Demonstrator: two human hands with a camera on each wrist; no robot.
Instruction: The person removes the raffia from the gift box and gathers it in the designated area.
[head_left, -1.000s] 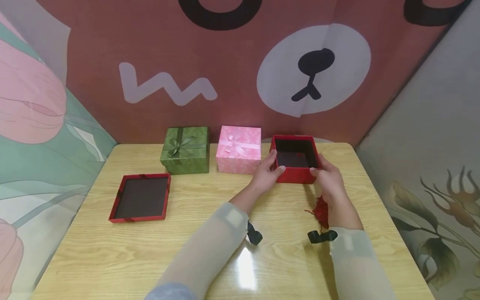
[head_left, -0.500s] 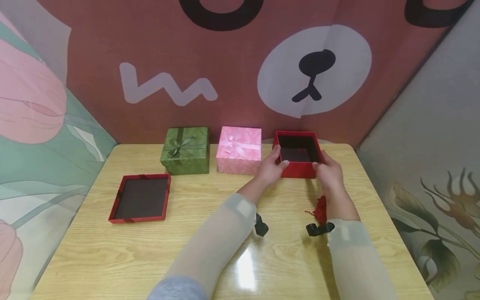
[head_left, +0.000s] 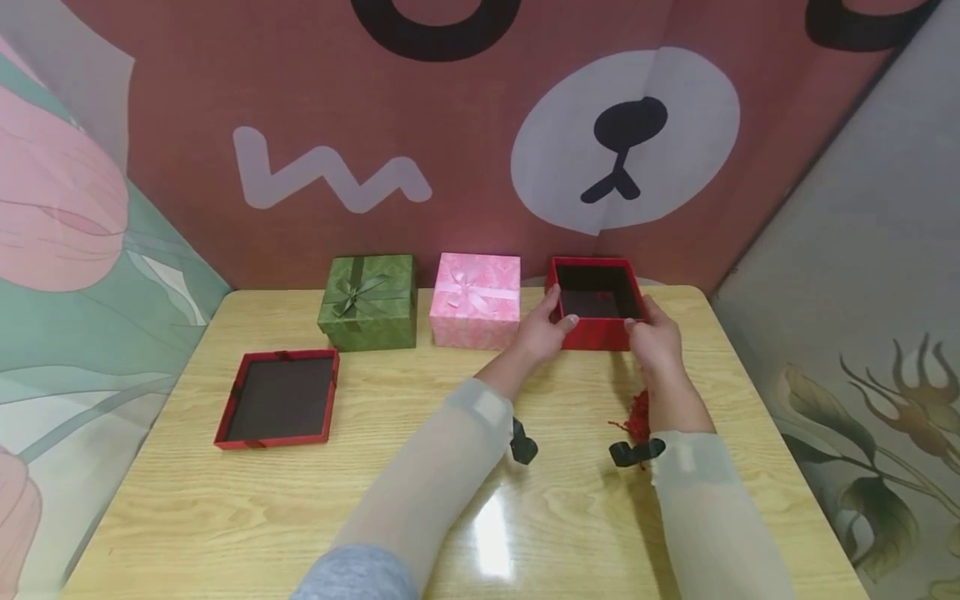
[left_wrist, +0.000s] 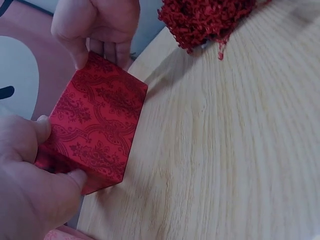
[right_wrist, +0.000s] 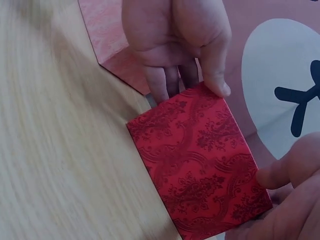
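Note:
Both hands hold a red patterned gift box (head_left: 596,335), its dark inside facing up, at the back right of the table. My left hand (head_left: 538,335) grips the left side, thumb on the front rim; my right hand (head_left: 657,340) does the same on the right. In the left wrist view, the damask front of the box (left_wrist: 97,117) shows between the two hands. A tuft of red shredded paper (head_left: 637,417) lies beside the right wrist, partly hidden by it. The right wrist view shows the box (right_wrist: 200,160) close to the tabletop; whether it touches is unclear.
A pink gift box (head_left: 476,302) with a bow stands just left of the red one, and a green gift box (head_left: 367,304) further left. The red lid (head_left: 281,400) lies inside-up at the left of the table. A patterned wall (head_left: 450,225) rises behind.
Both hands have carried the red box a little away from me and towards the wall, lining it up more with the pink and green boxes. The lid and other boxes stay put.

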